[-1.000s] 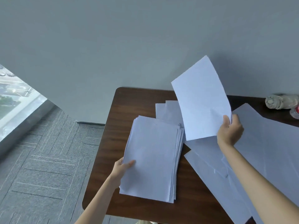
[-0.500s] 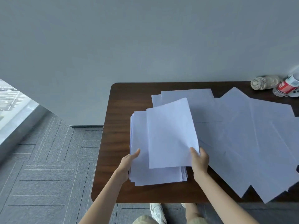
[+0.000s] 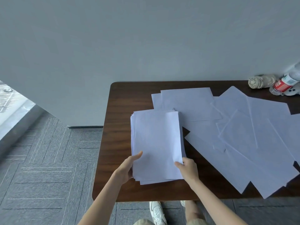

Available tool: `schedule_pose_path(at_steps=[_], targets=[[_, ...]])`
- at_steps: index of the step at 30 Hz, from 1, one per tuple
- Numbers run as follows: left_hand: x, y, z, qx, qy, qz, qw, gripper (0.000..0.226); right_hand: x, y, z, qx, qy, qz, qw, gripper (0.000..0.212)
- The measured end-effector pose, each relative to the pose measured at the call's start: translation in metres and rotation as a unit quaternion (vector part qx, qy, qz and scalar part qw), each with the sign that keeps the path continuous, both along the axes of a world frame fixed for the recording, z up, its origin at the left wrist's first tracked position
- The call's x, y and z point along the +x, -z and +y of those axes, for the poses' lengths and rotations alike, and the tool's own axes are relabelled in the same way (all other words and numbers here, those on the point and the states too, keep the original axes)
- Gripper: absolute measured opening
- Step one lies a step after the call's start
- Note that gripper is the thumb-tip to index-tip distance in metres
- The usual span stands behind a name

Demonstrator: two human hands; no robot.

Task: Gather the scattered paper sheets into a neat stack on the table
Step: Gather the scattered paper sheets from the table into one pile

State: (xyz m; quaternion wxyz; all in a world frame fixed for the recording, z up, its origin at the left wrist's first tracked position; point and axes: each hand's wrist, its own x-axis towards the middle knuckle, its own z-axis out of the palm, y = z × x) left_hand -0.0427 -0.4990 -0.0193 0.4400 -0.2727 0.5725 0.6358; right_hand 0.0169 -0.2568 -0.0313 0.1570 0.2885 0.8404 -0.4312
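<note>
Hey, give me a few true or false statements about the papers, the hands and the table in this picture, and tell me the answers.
1. The left hand and the right hand both touch the paper stack. True.
2. Every sheet is already on the stack. False: many loose sheets lie spread over the table to its right.
3. A bottle with a red label sits near the table's far edge, on the right. True.
4. The right hand holds a sheet up in the air. False: it pinches the stack's near right corner; no sheet is raised.
</note>
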Motion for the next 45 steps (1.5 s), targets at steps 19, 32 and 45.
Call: schedule_pose_path(at_steps=[19, 32, 45], targets=[[-0.005, -0.019, -0.02, -0.004, -0.041, 0.162, 0.986, 0.027, -0.033, -0.021, 0.02, -0.106, 0.051, 0.017, 0.993, 0.03], [-0.053, -0.037, 0.01, -0.03, -0.139, 0.202, 0.969, 0.031, -0.138, -0.038, 0.105, -0.127, 0.055, 0.053, 0.989, 0.007], [-0.087, -0.03, 0.089, -0.051, -0.207, 0.186, 0.959, 0.059, -0.282, -0.029, 0.224, 0.188, -0.199, 0.055, 0.96, 0.019]])
